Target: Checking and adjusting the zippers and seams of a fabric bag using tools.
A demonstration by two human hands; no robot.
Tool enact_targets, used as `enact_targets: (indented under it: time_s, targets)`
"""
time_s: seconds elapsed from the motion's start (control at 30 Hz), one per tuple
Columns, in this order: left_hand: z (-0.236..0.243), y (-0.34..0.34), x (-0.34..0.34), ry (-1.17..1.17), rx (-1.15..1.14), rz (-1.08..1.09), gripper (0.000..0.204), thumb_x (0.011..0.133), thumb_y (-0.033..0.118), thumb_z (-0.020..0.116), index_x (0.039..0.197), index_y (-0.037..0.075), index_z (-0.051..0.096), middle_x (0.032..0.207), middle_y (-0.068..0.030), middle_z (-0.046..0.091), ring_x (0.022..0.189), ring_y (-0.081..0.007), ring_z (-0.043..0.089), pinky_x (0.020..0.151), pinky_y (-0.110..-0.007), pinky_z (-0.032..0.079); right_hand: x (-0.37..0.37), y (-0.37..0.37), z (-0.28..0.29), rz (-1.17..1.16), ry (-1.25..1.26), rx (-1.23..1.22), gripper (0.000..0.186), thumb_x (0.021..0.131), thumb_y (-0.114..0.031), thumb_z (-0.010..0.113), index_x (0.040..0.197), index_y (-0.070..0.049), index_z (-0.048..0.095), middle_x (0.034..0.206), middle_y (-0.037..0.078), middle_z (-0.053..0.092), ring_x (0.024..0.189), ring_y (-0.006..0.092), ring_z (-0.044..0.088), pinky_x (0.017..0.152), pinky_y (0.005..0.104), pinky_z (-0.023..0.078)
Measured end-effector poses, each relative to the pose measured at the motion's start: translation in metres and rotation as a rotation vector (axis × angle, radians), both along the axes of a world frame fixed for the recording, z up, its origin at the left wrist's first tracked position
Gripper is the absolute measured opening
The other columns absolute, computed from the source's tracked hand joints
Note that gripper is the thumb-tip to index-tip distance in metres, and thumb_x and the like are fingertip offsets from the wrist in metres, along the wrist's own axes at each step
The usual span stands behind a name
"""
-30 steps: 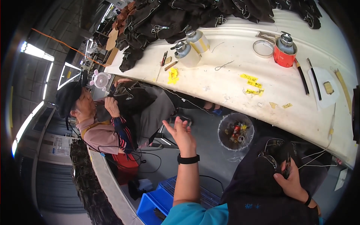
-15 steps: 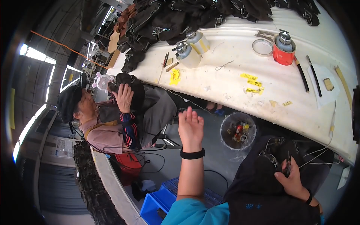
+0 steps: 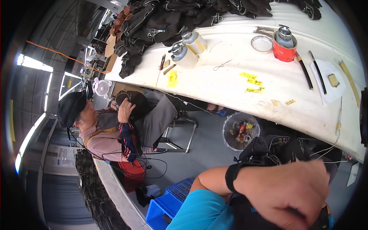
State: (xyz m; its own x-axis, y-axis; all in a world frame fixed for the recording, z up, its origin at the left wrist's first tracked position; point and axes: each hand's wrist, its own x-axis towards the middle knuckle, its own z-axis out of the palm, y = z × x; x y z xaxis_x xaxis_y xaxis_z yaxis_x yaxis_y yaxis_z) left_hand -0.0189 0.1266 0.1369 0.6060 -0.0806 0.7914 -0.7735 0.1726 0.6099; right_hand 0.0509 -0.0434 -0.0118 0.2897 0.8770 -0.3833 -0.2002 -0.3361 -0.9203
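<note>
My left hand [image 3: 285, 191] is large and close, back of the hand up, a black band on its wrist. Its fingers curl under into a loose fist; what they hold, if anything, is hidden. Black cloth pieces [image 3: 253, 147] with light curved edging or metal trim lie over my lap, just beyond the hand. A thin dark tool tip [image 3: 294, 156] pokes up behind my knuckles; its kind does not show. My right hand is almost wholly covered by the left, so its fingers cannot be seen.
A white worktable [image 3: 214, 88] crosses ahead, bearing pump bottles [image 3: 184, 57], a red container [image 3: 284, 53], a tape roll [image 3: 262, 44], pens and dark garments [image 3: 142, 30]. Below stand a waste bin [image 3: 226, 142] and a blue crate [image 3: 155, 214]. A seated person [image 3: 103, 134] works at left.
My left hand has swung from an outstretched, open pose at centre to the lower right, curling its fingers and covering my right hand. The co-worker's hand and dark piece have shifted slightly lower.
</note>
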Motion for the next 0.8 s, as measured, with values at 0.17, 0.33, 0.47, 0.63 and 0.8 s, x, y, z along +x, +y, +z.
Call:
enact_targets:
  time_s: [0.17,0.33,0.47,0.63,0.8]
  targets:
    - [0.001,0.001,0.011,-0.298,-0.217,-0.067,0.019,0.086,0.024,0.061,0.077,0.007,0.06,0.079,-0.0046,0.058,0.072,-0.0174,0.054,0.064,-0.029,0.043,-0.002,-0.003,-0.021,0.009,0.091,-0.008,0.034,0.073,-0.006,0.074,0.081,-0.01,0.041,0.07,-0.004,0.041,0.064,0.0058,0.038,0.057,0.0228,0.034]
    - [0.043,-0.062,-0.008,-0.196,-0.967,0.327,0.022,0.083,0.024,0.071,0.065,0.014,0.063,0.078,0.0007,0.06,0.071,-0.0143,0.053,0.053,-0.025,0.038,-0.001,-0.001,-0.01,-0.011,-0.068,0.061,0.034,0.073,-0.006,0.075,0.082,-0.01,0.042,0.07,-0.003,0.043,0.063,0.0064,0.039,0.057,0.023,0.035]
    - [0.039,-0.032,0.0,-0.315,-0.654,0.103,0.018,0.08,0.015,0.071,0.065,0.015,0.063,0.079,0.0025,0.062,0.072,-0.0143,0.052,0.059,-0.027,0.037,0.0,0.006,0.003,0.041,-0.062,0.07,0.032,0.074,-0.007,0.074,0.083,-0.009,0.043,0.071,-0.003,0.044,0.064,0.0061,0.04,0.058,0.0229,0.036]
    - [0.036,-0.033,-0.01,-0.22,-0.688,0.092,0.011,0.08,0.012,0.071,0.07,0.015,0.067,0.079,0.004,0.064,0.072,-0.0135,0.052,0.062,-0.029,0.036,-0.002,0.002,0.003,0.028,-0.077,0.034,0.032,0.075,-0.008,0.074,0.083,-0.009,0.043,0.071,-0.003,0.044,0.065,0.0054,0.04,0.058,0.0229,0.036]
    - [0.038,-0.028,-0.017,-0.247,-0.615,0.282,0.007,0.08,0.012,0.071,0.074,0.015,0.069,0.079,0.0045,0.065,0.071,-0.0131,0.052,0.062,-0.03,0.036,0.001,0.008,0.018,0.045,-0.031,-0.006,0.032,0.075,-0.008,0.074,0.082,-0.01,0.043,0.07,-0.004,0.044,0.064,0.005,0.04,0.057,0.0226,0.035]
